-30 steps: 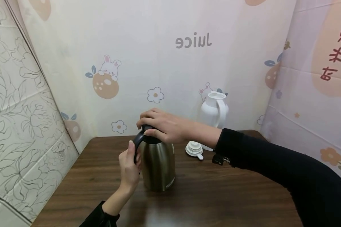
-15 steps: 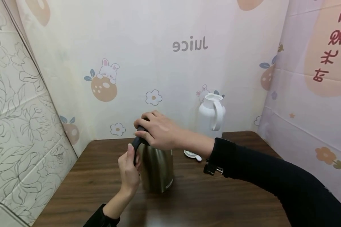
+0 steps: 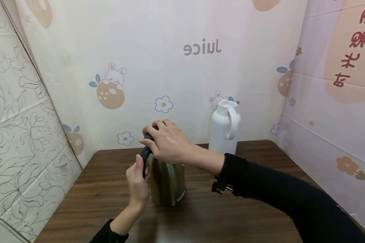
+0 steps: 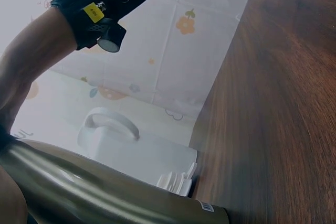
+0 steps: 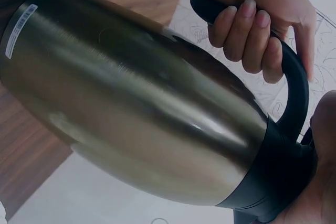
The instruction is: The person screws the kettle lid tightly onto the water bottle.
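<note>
A bronze-coloured metal vacuum jug with a black handle and black top stands upright on the wooden table. My left hand grips its handle, thumb up along the outside; in the right wrist view its fingers wrap round the handle. From above, my right hand holds the jug's black lid, fingers bent over the far side and thumb toward the handle. The palm hides most of that lid. In the right wrist view the black collar shows just below the right hand.
A white jug with its top uncovered stands at the back right of the table. Its white stopper lies near its base in the left wrist view; the right forearm covers it in the head view. Patterned cloth walls enclose the table.
My right hand has shifted slightly left and its forearm has dropped, now covering the white stopper and uncovering more of the white jug. The left hand keeps its hold on the handle.
</note>
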`<state>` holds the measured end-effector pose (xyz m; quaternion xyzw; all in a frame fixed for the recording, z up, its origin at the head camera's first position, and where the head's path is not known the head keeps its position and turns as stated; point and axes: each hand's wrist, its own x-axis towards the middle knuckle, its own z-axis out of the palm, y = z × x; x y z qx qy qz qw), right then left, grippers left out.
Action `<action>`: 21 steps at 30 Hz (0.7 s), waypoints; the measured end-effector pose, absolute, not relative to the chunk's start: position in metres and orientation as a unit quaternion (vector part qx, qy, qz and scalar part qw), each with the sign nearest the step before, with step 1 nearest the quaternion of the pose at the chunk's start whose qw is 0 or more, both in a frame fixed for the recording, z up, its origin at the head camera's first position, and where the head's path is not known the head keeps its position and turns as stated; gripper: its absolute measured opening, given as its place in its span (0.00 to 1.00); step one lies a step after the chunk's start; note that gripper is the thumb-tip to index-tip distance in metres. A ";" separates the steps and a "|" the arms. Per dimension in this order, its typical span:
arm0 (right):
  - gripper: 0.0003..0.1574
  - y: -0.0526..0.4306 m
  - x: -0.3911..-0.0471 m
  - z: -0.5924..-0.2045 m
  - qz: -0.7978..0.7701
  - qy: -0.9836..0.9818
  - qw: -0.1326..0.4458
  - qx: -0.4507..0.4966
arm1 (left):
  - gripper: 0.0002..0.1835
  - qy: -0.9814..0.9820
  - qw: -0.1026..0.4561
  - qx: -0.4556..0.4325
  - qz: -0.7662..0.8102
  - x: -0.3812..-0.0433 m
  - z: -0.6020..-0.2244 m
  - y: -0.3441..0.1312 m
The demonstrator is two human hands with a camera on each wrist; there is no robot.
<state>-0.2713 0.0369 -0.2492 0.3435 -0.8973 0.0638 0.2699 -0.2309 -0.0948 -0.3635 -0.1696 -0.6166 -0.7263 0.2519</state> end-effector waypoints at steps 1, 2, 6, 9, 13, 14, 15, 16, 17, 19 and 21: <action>0.22 0.037 -0.271 -0.249 0.062 -0.899 0.268 0.342 | 0.34 -0.615 0.250 -0.169 -0.728 -0.231 -0.363 -0.095; 0.22 0.037 -0.271 -0.248 0.063 -0.900 0.262 0.341 | 0.34 -0.616 0.248 -0.169 -0.728 -0.231 -0.363 -0.096; 0.27 0.039 -0.270 -0.245 0.062 -0.904 0.242 0.346 | 0.34 -0.617 0.234 -0.175 -0.731 -0.231 -0.362 -0.098; 0.32 0.041 -0.270 -0.243 0.066 -0.902 0.235 0.357 | 0.34 -0.617 0.225 -0.178 -0.733 -0.231 -0.361 -0.099; 0.37 0.043 -0.271 -0.244 0.084 -0.899 0.234 0.361 | 0.34 -0.609 0.220 -0.179 -0.740 -0.230 -0.359 -0.099; 0.38 0.044 -0.272 -0.245 0.090 -0.898 0.237 0.360 | 0.34 -0.607 0.220 -0.179 -0.742 -0.230 -0.358 -0.099; 0.39 0.044 -0.273 -0.247 0.098 -0.897 0.240 0.357 | 0.34 -0.606 0.220 -0.179 -0.743 -0.230 -0.358 -0.099; 0.39 0.045 -0.274 -0.249 0.106 -0.896 0.246 0.355 | 0.34 -0.606 0.220 -0.179 -0.744 -0.229 -0.357 -0.099; 0.39 0.046 -0.275 -0.251 0.113 -0.893 0.254 0.353 | 0.34 -0.605 0.218 -0.179 -0.745 -0.229 -0.357 -0.100; 0.39 0.047 -0.278 -0.255 0.124 -0.885 0.274 0.355 | 0.34 -0.605 0.214 -0.179 -0.746 -0.229 -0.357 -0.100; 0.37 0.050 -0.280 -0.259 0.133 -0.875 0.294 0.362 | 0.34 -0.606 0.212 -0.178 -0.746 -0.229 -0.358 -0.100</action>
